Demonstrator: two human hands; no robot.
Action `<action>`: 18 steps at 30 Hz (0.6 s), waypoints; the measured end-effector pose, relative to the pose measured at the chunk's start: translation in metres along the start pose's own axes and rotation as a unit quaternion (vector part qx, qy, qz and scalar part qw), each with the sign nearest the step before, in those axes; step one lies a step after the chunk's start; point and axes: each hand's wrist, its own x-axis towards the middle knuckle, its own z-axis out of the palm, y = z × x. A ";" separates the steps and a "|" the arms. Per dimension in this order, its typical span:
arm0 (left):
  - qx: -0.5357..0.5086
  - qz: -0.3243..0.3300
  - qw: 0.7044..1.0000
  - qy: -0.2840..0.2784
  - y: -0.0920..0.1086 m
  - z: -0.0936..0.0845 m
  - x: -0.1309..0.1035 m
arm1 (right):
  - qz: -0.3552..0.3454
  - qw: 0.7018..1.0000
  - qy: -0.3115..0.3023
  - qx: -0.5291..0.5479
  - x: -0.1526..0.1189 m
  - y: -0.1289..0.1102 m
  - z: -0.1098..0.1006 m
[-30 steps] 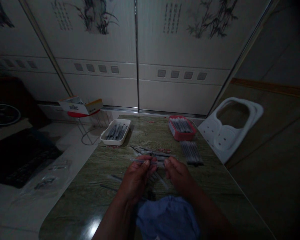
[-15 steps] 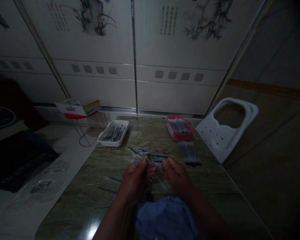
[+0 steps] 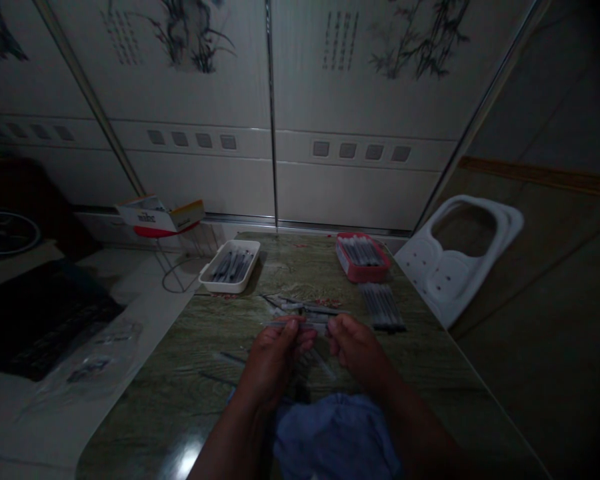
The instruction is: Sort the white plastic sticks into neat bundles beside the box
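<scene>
Over the near middle of the table, a slim clear-barrelled pen (image 3: 313,325) lies level between my two hands. My left hand (image 3: 276,352) is closed on it, thumb on top. My right hand (image 3: 354,341) pinches its right end; whether that is a cap or the barrel is too dark to tell. Just beyond the hands is a loose heap of pen parts (image 3: 320,309), partly hidden by my fingers. A neat row of clear pens with dark ends (image 3: 383,305) lies right of my right hand. Several thin dark pieces (image 3: 217,379) lie left of my left forearm.
At the back left stands a white tray (image 3: 226,287) of pen pieces, at the back right a pink basket (image 3: 367,273) full of pens. Blue cloth (image 3: 335,433) lies at the near edge. A white plastic chair (image 3: 450,280) stands right, a red stool with a box (image 3: 167,220) left.
The view has shifted very slightly, so everything sits a little further right. Both hands keep their hold on the pen, with hardly any visible movement.
</scene>
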 end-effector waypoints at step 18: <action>0.012 0.021 0.999 -0.026 -0.003 -0.004 0.002 | 0.002 0.999 0.027 0.029 -0.001 -0.003 0.005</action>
